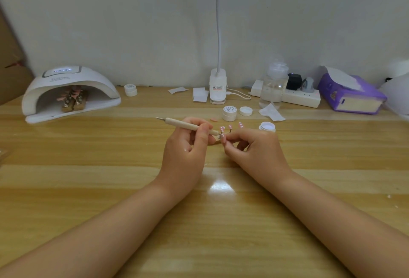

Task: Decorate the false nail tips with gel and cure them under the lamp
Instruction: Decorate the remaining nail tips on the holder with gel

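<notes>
Far left of our hands, the curing lamp (pixel 70 92) sheltered a wooden stand of pink tips (pixel 74 98). Our left hand (pixel 188 145) gripped the dotting tool (pixel 190 125), its working end at the nail tip (pixel 223 138) pinched by our right hand (pixel 254 151). We judged a slip there could smear wet gel. Just beyond our right hand stood an open gel pot (pixel 229 113), contents unseen, its lid (pixel 245 111) beside it, and another pot (pixel 267 126) showing pale gel; an elbow could tip them.
</notes>
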{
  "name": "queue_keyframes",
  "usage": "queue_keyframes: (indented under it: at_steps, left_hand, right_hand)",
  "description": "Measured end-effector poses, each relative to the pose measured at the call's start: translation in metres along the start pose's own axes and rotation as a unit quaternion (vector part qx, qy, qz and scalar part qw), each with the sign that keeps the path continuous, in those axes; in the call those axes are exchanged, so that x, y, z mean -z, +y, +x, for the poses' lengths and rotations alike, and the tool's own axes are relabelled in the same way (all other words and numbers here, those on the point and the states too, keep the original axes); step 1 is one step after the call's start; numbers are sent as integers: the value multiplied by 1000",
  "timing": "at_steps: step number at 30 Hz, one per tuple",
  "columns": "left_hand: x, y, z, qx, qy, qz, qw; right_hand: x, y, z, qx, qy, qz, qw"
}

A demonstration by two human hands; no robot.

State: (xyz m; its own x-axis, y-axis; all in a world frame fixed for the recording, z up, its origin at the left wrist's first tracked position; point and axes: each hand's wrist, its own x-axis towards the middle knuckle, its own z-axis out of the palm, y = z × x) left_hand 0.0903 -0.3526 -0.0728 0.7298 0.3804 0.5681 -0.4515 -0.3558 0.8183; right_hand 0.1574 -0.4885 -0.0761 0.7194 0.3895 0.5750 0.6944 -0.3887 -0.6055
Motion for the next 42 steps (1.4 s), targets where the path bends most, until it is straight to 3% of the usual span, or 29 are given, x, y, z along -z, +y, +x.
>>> queue_keyframes:
  at_steps: [9, 42]
  left_hand:
    - [0, 4, 0, -38, 12, -18, 999]
    - [1, 2, -1, -31, -14, 41, 999]
  right_hand:
    - [0, 0, 0, -10, 7, 7, 1000]
    - [0, 0, 1, -11, 5, 7, 1000]
